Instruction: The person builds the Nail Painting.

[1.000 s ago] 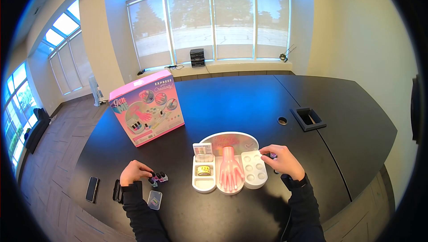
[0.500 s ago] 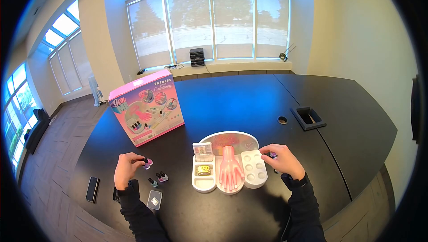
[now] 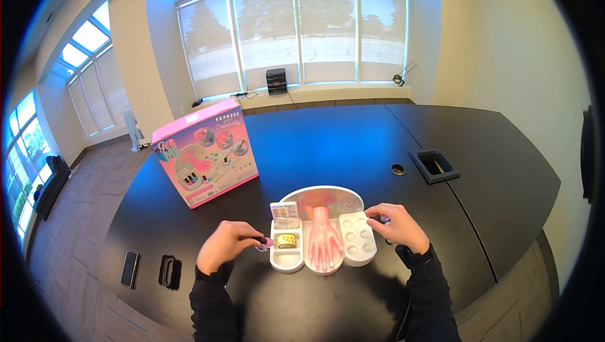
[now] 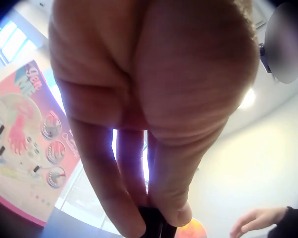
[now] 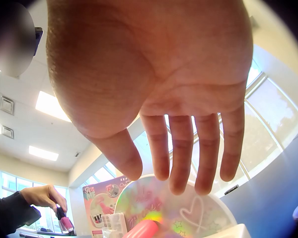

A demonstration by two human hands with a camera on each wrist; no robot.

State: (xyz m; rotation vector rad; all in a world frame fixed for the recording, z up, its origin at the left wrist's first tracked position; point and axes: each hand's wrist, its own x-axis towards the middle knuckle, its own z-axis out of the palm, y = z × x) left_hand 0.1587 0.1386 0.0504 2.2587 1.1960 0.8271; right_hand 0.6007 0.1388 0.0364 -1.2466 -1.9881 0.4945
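Note:
The left hand (image 3: 225, 245) pinches black caps (image 4: 152, 220) between thumb and fingers. Below them, pink and purple bottles (image 3: 265, 245) hang beside the left edge of a white stand (image 3: 287, 267); the right wrist view shows a pink bottle (image 5: 66, 224) under this hand (image 5: 43, 195). A pink model hand (image 3: 324, 244) lies on the stand's middle, with a yellow-patterned roll (image 3: 286, 240) in its left section. At the upper right of the six-well tray (image 3: 372, 257) is the right hand (image 3: 406, 228), its fingers extended in the right wrist view (image 5: 186, 153); a purple bottle (image 3: 385, 219) shows beneath it.
A pink printed box (image 3: 205, 156) stands at the back left. A phone (image 3: 130, 269) and a black case (image 3: 167, 271) lie at the left. Toward the right, the dark table (image 3: 340, 147) has a round hole (image 3: 397, 169) and a square recess (image 3: 435, 166).
From the left side of the table, the left hand has carried its bottles right to the stand. Its hand and sleeve now cover the other bottles and clear box; the black case is uncovered. The right hand stays put.

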